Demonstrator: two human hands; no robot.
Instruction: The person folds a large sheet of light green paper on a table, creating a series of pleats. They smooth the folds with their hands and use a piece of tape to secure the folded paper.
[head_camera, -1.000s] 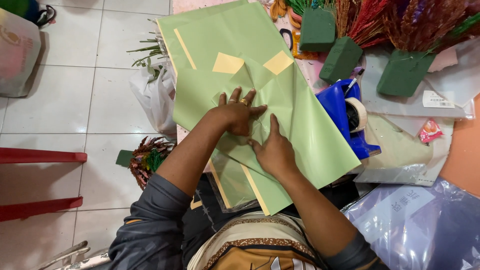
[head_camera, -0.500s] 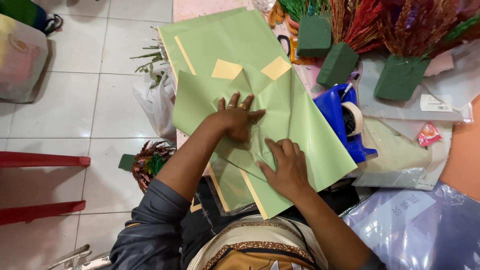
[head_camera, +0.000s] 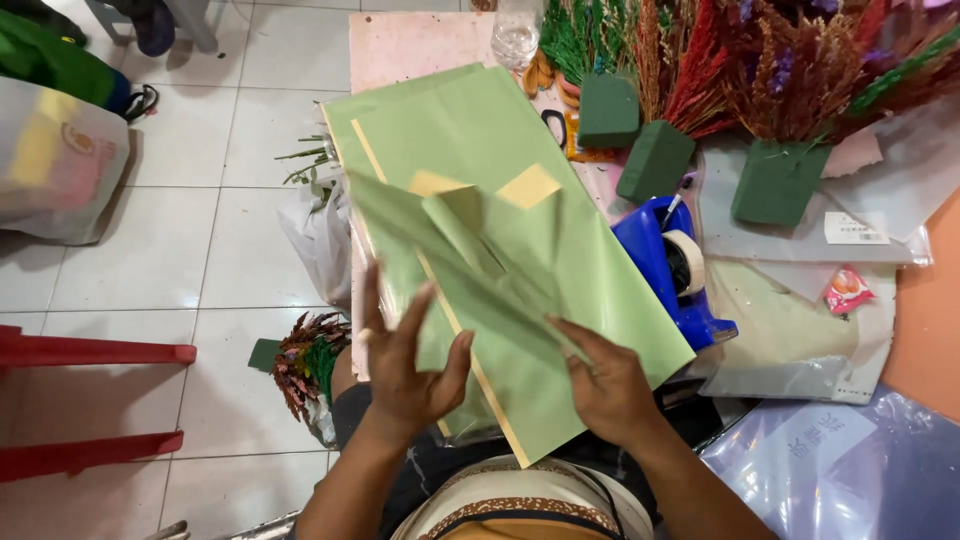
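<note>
My left hand is spread wide, palm against the lifted edge of a green paper sheet, thumb hooking under it. My right hand lies flat with loosely bent fingers on the stack of green paper (gripping nothing that I can see). The stack rests on a pinkish table over white floor tiles. Just right of the paper sits a blue tape dispenser. Farther off stand dark green foam blocks with dried flowers, and a glass.
</note>
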